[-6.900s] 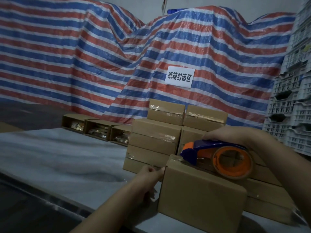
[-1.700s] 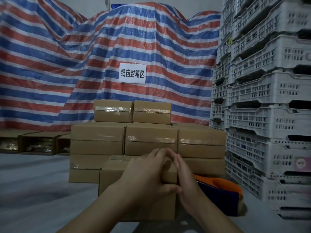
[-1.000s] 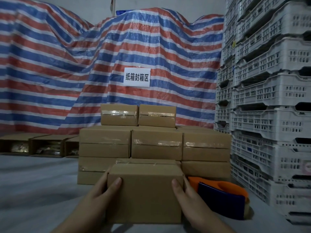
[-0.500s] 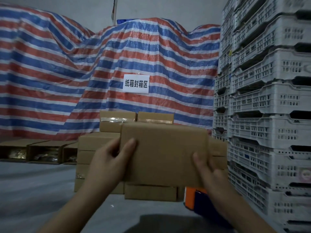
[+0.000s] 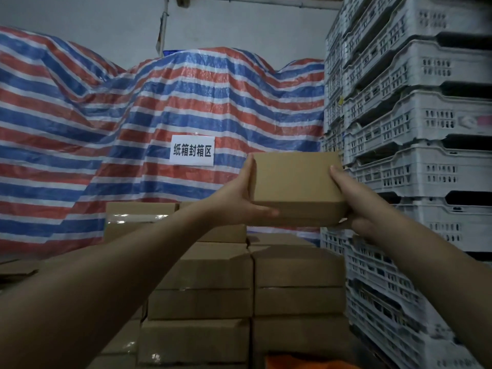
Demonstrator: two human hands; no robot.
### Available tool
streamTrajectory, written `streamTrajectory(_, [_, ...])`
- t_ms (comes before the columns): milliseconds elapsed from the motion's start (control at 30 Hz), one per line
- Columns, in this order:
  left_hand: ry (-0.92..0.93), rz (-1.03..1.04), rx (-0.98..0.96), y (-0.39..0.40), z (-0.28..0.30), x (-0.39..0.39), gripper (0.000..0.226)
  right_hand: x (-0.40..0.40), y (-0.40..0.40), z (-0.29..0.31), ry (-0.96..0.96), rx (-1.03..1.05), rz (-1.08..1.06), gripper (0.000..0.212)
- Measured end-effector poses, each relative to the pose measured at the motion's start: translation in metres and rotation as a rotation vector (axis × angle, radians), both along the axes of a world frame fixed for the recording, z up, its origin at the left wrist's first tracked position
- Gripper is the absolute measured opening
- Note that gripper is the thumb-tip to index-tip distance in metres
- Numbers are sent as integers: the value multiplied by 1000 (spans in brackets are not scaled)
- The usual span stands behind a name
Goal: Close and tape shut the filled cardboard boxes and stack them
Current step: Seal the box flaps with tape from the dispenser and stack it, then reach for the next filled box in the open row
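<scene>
While both arms reach fwd, I've got the closed cardboard box [image 5: 295,185] up in the air betw. my hands. Left hand [image 5: 241,202] grips its left end: thumb runs along the near bottom face, the other fingers [image 5: 249,166] lie flat up the side. Right hand [image 5: 354,206] clamps the right end — thumb up on the front face, fingers curled under the bottom edge, mostly hidden. Below my fingers, not touching the held box, sits the stack of taped boxes [image 5: 226,283], several tiers, w/ two more taped ones just left of my left wrist. Right of my right hand: white plastic crates [image 5: 415,123] stacked high. Behind my fingertips hangs a striped tarp [image 5: 80,129] w/ a white sign [image 5: 192,151]. An orange bit [image 5: 292,363] shows at the bottom edge — can't tell what it is.
</scene>
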State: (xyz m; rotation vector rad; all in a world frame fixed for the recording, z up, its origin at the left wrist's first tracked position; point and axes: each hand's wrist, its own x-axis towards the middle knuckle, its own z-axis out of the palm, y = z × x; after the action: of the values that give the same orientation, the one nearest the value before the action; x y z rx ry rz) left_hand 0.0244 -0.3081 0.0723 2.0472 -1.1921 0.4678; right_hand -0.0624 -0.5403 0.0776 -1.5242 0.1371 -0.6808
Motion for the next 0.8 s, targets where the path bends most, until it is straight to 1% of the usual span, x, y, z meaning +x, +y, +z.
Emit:
streamTrajectory(67, [-44,123,84,-16,5,20,122,22,-16,6,48,5,1,34])
streamTrajectory(133, [-68,186,128,-28,9,39,112,45,-32,8,83,-3,-3,28])
streamTrajectory(233, [-110,232,113,-43,18,64,93,79,-51,6,133,1,14,24])
streamTrajectory(333, [-166,287,141,-57,23,83,78,105,-60,3,203,1,16,26])
streamTrajectory(433, [-177,346,162,-67,20,100,74,124,-64,-1,268,-48,11,34])
streamTrajectory(500, [-157,384,189,-70,14,109,70,135,-65,-6,292,-76,-1,45])
streamTrajectory(600, [-187,463,291,-72,4,122,48,150,-65,-21,338,-98,19,67])
streamTrajectory(633, [-183,480,298,-73,1,124,44,154,-65,-26,352,-122,17,72])
streamTrajectory(800, [-197,511,261,-76,-2,127,45,156,-66,-36,341,-202,-9,78])
